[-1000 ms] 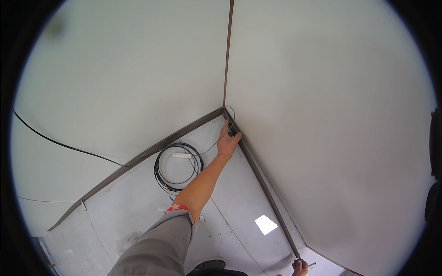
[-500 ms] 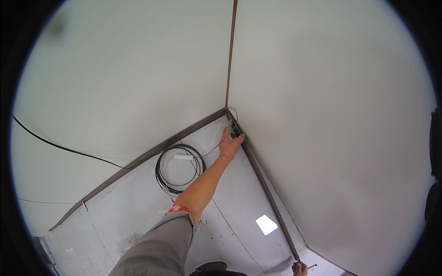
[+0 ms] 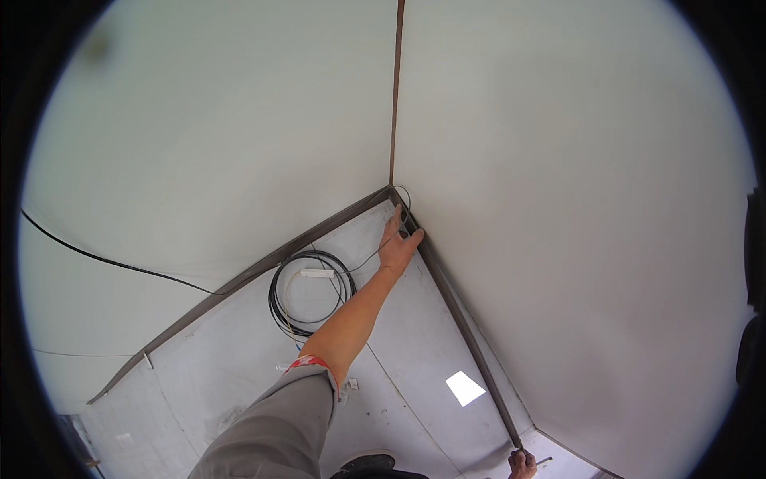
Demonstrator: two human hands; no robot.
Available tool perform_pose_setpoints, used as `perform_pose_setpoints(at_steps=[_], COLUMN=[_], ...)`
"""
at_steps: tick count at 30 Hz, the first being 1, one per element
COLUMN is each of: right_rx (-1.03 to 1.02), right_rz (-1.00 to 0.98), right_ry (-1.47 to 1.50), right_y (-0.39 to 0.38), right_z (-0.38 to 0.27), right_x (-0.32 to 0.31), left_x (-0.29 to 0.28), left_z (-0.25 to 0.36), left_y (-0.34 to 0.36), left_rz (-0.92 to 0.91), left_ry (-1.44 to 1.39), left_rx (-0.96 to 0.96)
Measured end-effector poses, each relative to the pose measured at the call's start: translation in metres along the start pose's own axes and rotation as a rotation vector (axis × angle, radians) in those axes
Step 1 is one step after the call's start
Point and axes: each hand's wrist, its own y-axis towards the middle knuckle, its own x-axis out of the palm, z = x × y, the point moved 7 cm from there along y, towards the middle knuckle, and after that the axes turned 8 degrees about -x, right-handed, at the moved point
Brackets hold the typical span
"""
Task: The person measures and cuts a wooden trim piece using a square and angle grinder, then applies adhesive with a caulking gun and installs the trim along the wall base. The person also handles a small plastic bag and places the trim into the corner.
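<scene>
A long dark brown baseboard strip [image 3: 465, 326] runs along the foot of the right wall, from the corner toward me. Close to the corner, my left hand [image 3: 396, 247] grips its far end, thumb on the wall side and index finger stretched toward the corner; the other fingertips are partly hidden. At the bottom right, my right hand [image 3: 523, 465] is closed around the strip's near end. A thin grey cable [image 3: 369, 259] loops past my left hand. It leads to a coil of black cable [image 3: 275, 306] with a small white connector piece [image 3: 317, 273] on it.
Another brown baseboard [image 3: 239, 279] lines the left wall, with a black cable [image 3: 112, 259] reaching it. A brown trim line [image 3: 396, 88] climbs the corner. A bright light patch [image 3: 465, 389] and small debris [image 3: 353, 384] lie on the pale floor [image 3: 407, 335]. A dark shoe [image 3: 367, 463] shows below.
Both hands keep their places on the baseboard strip. The view has shifted very slightly; nothing has been taken up or let go.
</scene>
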Motion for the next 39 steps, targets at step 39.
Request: perform_pose_setpoints(at_steps=[39], right_rx=[-0.059], right_rz=[0.411], right_ry=[0.252], right_y=[0.049], right_z=[-0.025], right_x=[0.045], left_x=[0.002], left_z=[-0.02], left_y=[0.013], left_rz=[-0.158], left_ry=[-0.341], left_rx=[-0.14])
